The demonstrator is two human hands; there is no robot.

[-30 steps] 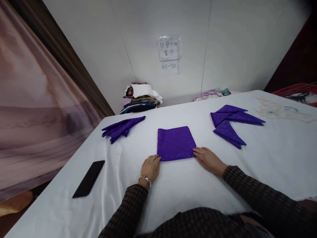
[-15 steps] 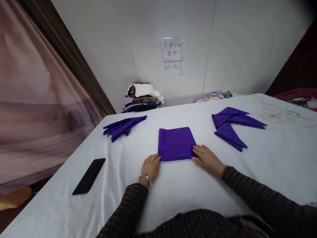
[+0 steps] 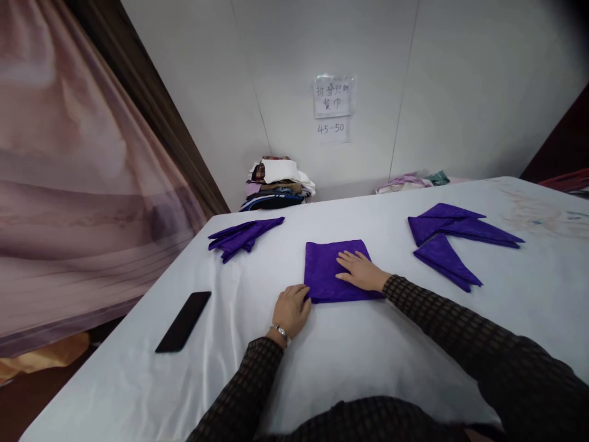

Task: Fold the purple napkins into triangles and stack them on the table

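A purple cloth folded into a square point(image 3: 326, 267) lies on the white table point(image 3: 368, 356) in front of me. My right hand point(image 3: 361, 270) rests flat on top of it, fingers stretched out toward the left. My left hand point(image 3: 292, 307) sits at the cloth's near left corner with fingers curled, pinching that corner. A wristwatch shows on my left wrist.
A bundle of folded purple cloths point(image 3: 243, 233) lies at the far left. Triangular folded purple cloths point(image 3: 453, 236) lie at the right. A black phone point(image 3: 183, 321) rests near the left edge. Stacked fabrics point(image 3: 278, 183) sit against the wall, under a paper sign point(image 3: 334, 98).
My right hand has moved from the cloth's near right corner onto the middle of the cloth. My left hand stays at the near left corner. The view shifted slightly.
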